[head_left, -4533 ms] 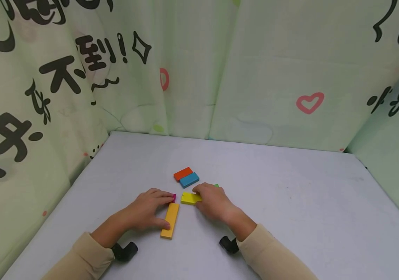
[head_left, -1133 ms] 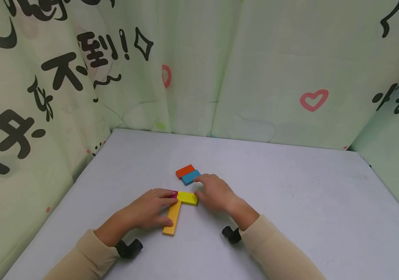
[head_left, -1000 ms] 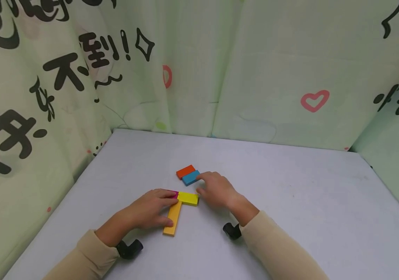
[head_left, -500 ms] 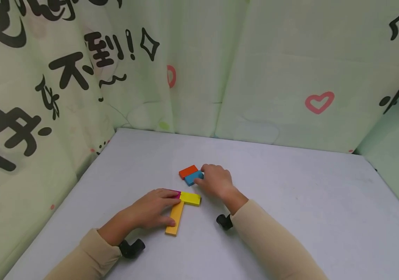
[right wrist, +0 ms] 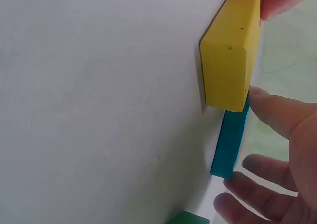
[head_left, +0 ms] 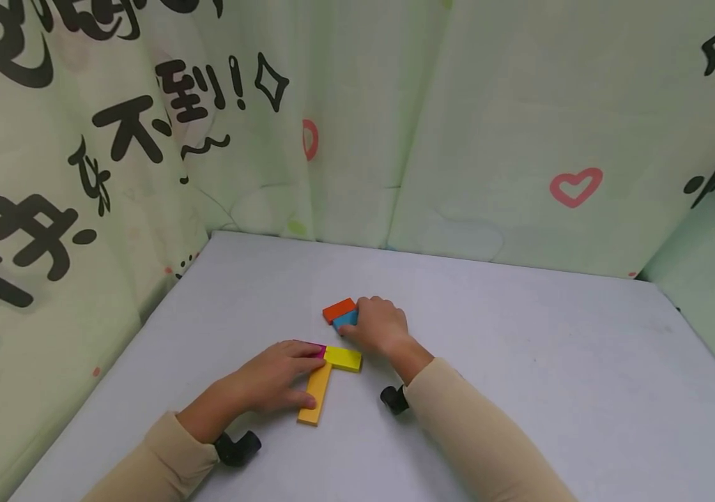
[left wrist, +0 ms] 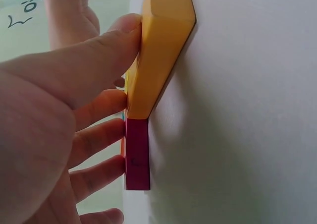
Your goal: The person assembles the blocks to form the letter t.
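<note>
My left hand [head_left: 272, 378] lies over an orange-yellow block [head_left: 316, 394] and a magenta block [head_left: 320, 351]. Its thumb rests on the long orange-yellow one, while straight fingertips touch the magenta one, as the left wrist view shows. A yellow block [head_left: 343, 358] sits end to end with the magenta block, above the orange-yellow one, making a T-like shape. Farther back, my right hand [head_left: 379, 326] pinches a blue block [right wrist: 230, 142] lying on the table, thumb at one end and a finger at the other. A red-orange block [head_left: 339, 310] lies against the blue one.
A green block [right wrist: 188, 218] shows at the bottom of the right wrist view; the right hand hides it in the head view. The white table [head_left: 508, 376] is enclosed at its back and sides by a pale green printed curtain [head_left: 483, 125].
The yellow block has moved left against the magenta block, and the right hand has let it go. That hand has since moved back to the blue block. The left hand has hardly moved.
</note>
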The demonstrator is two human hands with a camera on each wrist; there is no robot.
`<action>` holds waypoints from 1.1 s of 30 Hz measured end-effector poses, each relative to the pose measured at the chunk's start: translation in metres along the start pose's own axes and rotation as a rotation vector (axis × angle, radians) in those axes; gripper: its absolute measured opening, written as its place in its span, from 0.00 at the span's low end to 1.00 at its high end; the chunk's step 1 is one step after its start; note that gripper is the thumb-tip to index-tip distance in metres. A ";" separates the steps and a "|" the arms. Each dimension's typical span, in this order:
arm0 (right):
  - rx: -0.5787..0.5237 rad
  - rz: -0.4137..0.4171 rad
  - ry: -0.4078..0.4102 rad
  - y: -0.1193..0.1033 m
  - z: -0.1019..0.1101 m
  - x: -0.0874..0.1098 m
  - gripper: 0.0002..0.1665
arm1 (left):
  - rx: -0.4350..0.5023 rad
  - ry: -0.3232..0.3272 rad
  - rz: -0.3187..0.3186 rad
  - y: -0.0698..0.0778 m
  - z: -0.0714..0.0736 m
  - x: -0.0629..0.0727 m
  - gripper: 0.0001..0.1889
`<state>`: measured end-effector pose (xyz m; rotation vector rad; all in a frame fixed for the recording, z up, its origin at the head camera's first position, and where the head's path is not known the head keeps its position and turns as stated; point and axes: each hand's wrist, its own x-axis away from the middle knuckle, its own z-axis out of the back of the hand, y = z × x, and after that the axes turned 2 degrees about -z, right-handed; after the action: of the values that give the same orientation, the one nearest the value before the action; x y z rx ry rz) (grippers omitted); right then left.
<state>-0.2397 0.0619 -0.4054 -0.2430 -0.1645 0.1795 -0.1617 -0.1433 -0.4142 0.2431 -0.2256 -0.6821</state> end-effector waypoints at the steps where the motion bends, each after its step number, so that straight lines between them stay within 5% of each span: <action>1: 0.002 -0.001 0.003 0.000 0.000 0.000 0.35 | 0.005 0.004 -0.002 0.000 0.000 0.000 0.35; 11: 0.016 -0.001 -0.001 -0.002 0.002 0.001 0.37 | 0.179 0.060 0.054 -0.003 -0.003 0.001 0.42; 22: 0.003 -0.022 -0.012 -0.002 0.001 0.001 0.36 | 0.055 0.106 0.097 -0.001 -0.008 0.003 0.42; 33: -0.009 -0.033 -0.008 -0.003 -0.001 0.001 0.36 | 0.105 0.110 0.066 -0.001 -0.007 0.005 0.38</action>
<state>-0.2384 0.0590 -0.4050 -0.2481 -0.1776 0.1472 -0.1564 -0.1460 -0.4209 0.3707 -0.1639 -0.5900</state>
